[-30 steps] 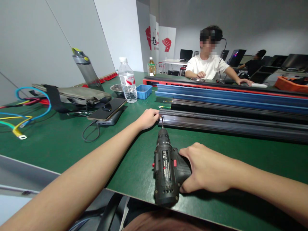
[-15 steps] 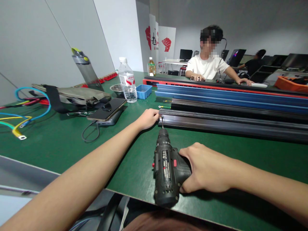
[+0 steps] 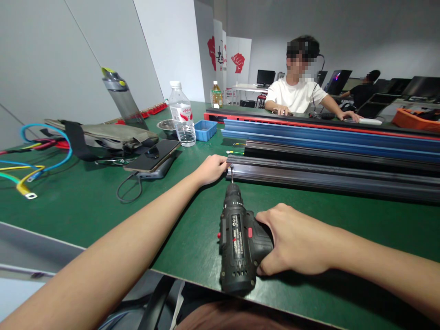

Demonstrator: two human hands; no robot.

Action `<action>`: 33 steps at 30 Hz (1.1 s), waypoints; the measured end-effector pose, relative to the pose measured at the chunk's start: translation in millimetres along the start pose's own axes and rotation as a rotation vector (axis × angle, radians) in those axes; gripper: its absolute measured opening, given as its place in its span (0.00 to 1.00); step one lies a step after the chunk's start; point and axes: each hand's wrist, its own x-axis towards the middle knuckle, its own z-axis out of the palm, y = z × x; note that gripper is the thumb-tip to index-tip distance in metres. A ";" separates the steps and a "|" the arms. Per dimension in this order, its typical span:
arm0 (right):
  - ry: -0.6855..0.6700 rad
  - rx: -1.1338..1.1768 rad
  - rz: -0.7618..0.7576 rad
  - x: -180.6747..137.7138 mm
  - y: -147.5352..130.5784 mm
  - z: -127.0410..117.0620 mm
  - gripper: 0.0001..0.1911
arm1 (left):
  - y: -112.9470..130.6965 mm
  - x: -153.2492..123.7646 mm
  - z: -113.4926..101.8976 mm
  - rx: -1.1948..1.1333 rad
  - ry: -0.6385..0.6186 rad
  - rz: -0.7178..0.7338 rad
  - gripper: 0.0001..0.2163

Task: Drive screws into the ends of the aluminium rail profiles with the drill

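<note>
Head view: the right hand (image 3: 288, 240) wraps the pistol grip (image 3: 263, 240) of a black cordless drill (image 3: 237, 243) toward six o'clock, its bit (image 3: 232, 176) aimed at twelve; what the tip meets is too small to tell. At eleven from the drill, the left hand (image 3: 212, 169) pinches the nine-o'clock end of a dark ribbed profile (image 3: 309, 178). I'd judge the drill dense, best held by that grip, the profile stiff and slick, best steadied at its end

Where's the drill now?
In the head view, the drill is in the person's right hand, low and just right of centre, its bit at the left end of the near dark rail.
</note>
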 end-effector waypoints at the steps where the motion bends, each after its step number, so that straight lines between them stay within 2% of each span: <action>1: -0.001 0.000 0.003 0.0 0.1 -0.1 0.18 | 0.0 0.0 0.1 -0.001 0.000 0.000 0.14; 33: 0.020 0.000 -0.009 0.9 0.3 0.2 0.18 | -0.2 0.1 0.4 -0.022 0.004 -0.019 0.14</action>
